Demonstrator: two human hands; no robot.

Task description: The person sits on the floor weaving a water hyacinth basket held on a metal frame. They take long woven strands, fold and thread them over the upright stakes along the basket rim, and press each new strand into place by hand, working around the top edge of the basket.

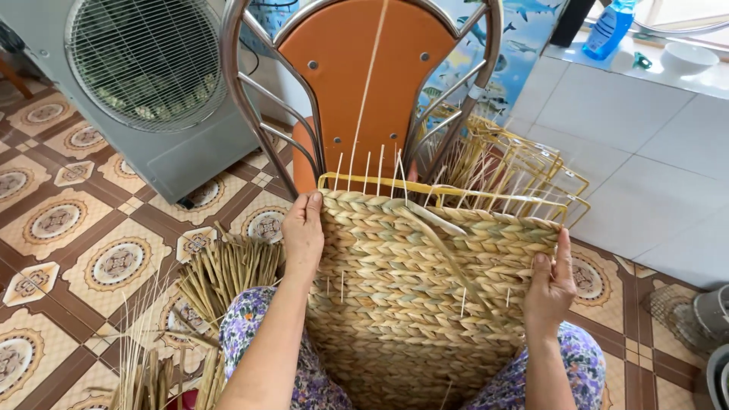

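A half-woven basket (410, 288) of braided pale straw rests on my lap, built around a yellow wire frame (357, 181) with thin upright stakes sticking out of its top. My left hand (302, 231) grips the basket's upper left corner. My right hand (550, 282) holds its right edge, thumb up against the weave. A loose flat strand (444, 243) runs diagonally across the woven face.
An orange chair with chrome tubes (364, 83) stands right behind the basket. Several empty yellow wire frames (531, 171) lean to its right. Bundles of dried straw (224, 273) lie on the patterned tile floor at left. A grey fan unit (144, 76) stands at back left.
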